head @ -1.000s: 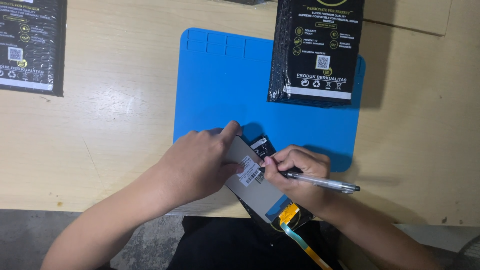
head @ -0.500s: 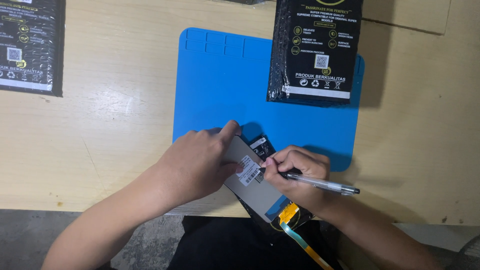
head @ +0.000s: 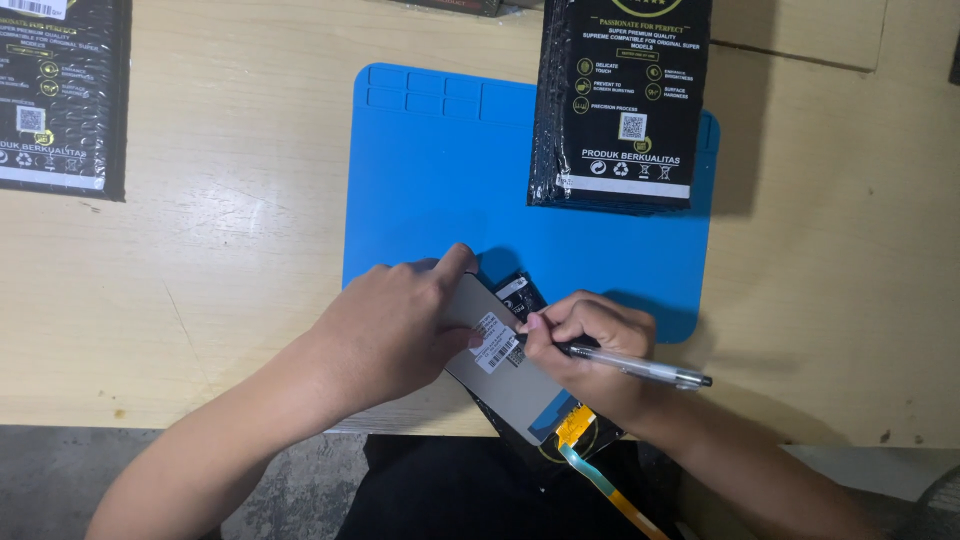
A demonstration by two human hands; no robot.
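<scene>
A grey phone display panel (head: 520,385) lies tilted at the near edge of a blue work mat (head: 440,190), on a black packet. A white sticker (head: 492,342) sits on the panel, and an orange flex ribbon (head: 590,460) hangs off its near end. My left hand (head: 395,335) presses down on the panel's left side, fingers over its top corner. My right hand (head: 590,350) grips a clear pen (head: 645,372), with its tip on the panel beside the sticker.
A stack of black bubble-wrap packets (head: 615,100) rests on the mat's far right corner. Another black packet (head: 55,95) lies at the far left of the wooden table (head: 200,260). The table's near edge runs just below my hands.
The pen tip has shifted slightly over the panel next to the sticker. My left hand stays pressed on the panel.
</scene>
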